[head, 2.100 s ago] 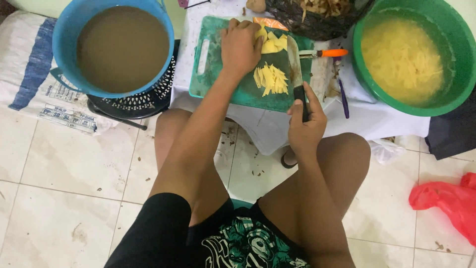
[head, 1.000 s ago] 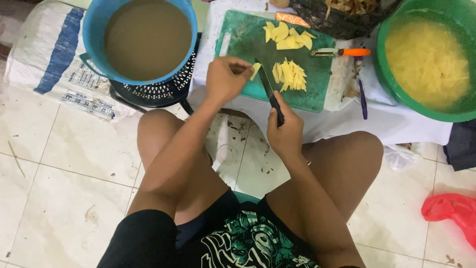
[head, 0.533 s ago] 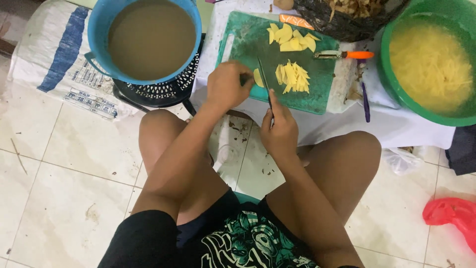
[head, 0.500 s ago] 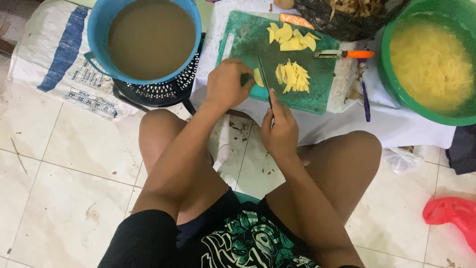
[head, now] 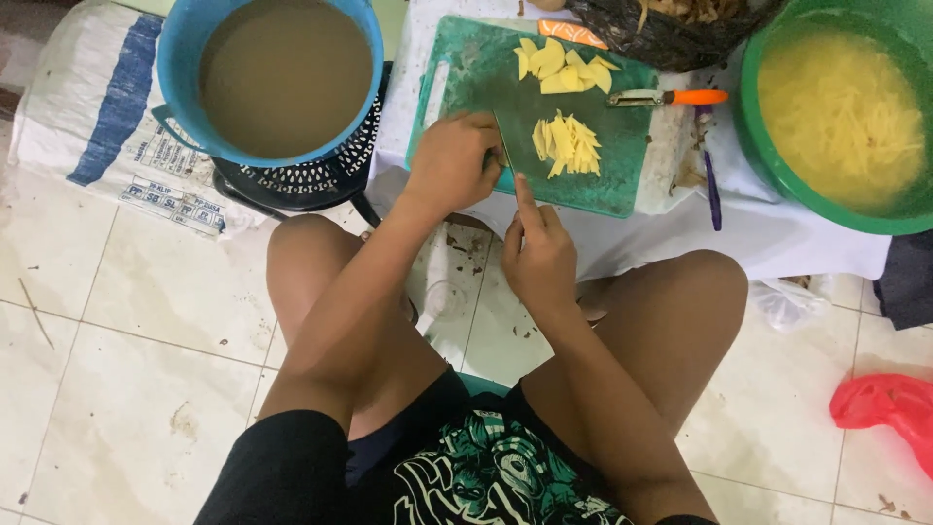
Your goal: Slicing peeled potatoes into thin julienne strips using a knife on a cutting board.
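Observation:
A green cutting board (head: 476,68) lies on a white-covered low table. My left hand (head: 452,160) presses a potato slice onto the board's near edge; the slice is hidden under the fingers. My right hand (head: 537,255) grips a black-handled knife (head: 502,148), forefinger along its spine, with the blade standing right beside my left fingers. A heap of cut yellow potato strips (head: 565,145) lies just right of the blade. Flat potato slices (head: 559,68) sit at the board's far side.
A blue bucket of brown water (head: 282,73) stands left on a black stool. A green basin of potato strips in water (head: 841,112) is at right. An orange-handled peeler (head: 671,97) rests on the board's right edge. A black bag of peelings (head: 680,24) is behind. A red bag (head: 889,403) lies on the tiled floor.
My left hand carried a slice from the far pile to the board's near edge and laid it flat. The knife followed and now stands closer against my left fingers.

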